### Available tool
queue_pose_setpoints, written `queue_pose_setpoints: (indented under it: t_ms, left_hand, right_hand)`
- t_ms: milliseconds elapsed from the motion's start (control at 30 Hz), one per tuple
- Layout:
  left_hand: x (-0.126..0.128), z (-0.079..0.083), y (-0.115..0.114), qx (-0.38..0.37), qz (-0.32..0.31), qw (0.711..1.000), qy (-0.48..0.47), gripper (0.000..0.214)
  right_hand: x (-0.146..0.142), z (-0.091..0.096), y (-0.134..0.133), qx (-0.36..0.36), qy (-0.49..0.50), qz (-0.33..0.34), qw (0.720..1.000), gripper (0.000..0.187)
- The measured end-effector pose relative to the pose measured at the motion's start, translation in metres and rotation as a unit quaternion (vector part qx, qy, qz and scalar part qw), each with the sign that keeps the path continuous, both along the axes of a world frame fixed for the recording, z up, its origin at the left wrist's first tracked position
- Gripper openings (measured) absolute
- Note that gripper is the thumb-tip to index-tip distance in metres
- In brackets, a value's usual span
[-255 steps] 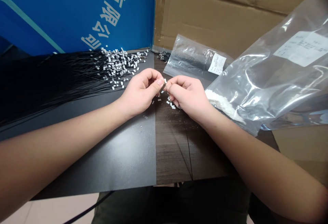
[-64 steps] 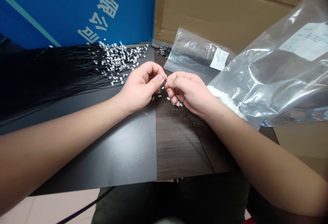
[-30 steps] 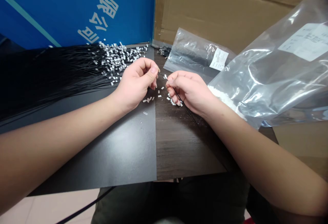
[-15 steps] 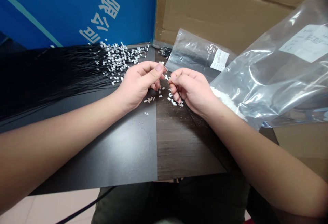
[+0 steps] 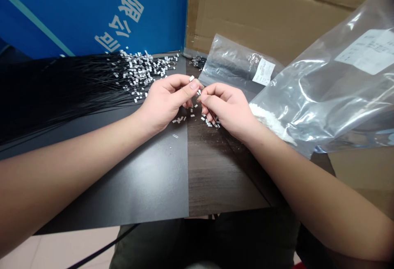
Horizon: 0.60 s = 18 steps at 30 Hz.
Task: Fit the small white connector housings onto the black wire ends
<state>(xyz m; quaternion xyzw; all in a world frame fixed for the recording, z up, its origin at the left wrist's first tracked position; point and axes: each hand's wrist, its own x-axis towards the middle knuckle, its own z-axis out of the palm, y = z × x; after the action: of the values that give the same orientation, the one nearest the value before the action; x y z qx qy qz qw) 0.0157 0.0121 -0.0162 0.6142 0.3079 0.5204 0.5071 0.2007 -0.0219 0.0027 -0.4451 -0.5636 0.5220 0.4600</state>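
Note:
My left hand [image 5: 168,102] is curled, thumb and forefinger pinching a tiny white plastic piece [image 5: 191,78] at its tip. Right beside it, my right hand [image 5: 227,106] is closed in a pinch on a thin black wire [image 5: 226,131], whose end meets the left fingertips over the table. Under both hands lie several loose white pieces [image 5: 193,115] on the dark wood table [image 5: 212,170]. To the left, a wide fan of black wires [image 5: 61,90] with white pieces on their ends [image 5: 141,70] rests on a black mat [image 5: 138,178].
A blue printed board [image 5: 92,10] and a cardboard box [image 5: 271,14] stand at the back. A small plastic bag with a label [image 5: 237,65] lies behind my hands. A large clear bag [image 5: 332,84] holding white pieces is at the right. A dark cable [image 5: 101,250] hangs below the table edge.
My hands drew slightly apart a second ago with the wire stretched between them, then came together again. A white piece now shows at my left fingertips.

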Motion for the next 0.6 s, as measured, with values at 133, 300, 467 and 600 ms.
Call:
queue_pose_setpoints:
  t_ms: [133,300,467,600]
  left_hand:
    - [0.0001,-0.0004,0.0007,-0.004,0.005,1.000,-0.003,0.038]
    - [0.0001,-0.0010,0.0011,-0.010,0.007,1.000,-0.002,0.037]
    - [0.0004,0.0006,-0.0001,-0.017,0.005,1.000,-0.009,0.034]
    - [0.0005,0.0026,-0.0011,-0.024,0.013,1.000,0.003,0.030]
  right_hand:
    - [0.0003,-0.0007,0.0004,0.003,0.001,0.001,1.000,0.010]
    - [-0.0006,-0.0011,-0.0002,0.007,0.004,0.000,1.000,0.010]
    - [-0.0010,-0.0014,-0.0004,0.001,0.006,0.000,1.000,0.010]
    - [0.0003,-0.0016,-0.0002,0.002,-0.003,0.002,1.000,0.009]
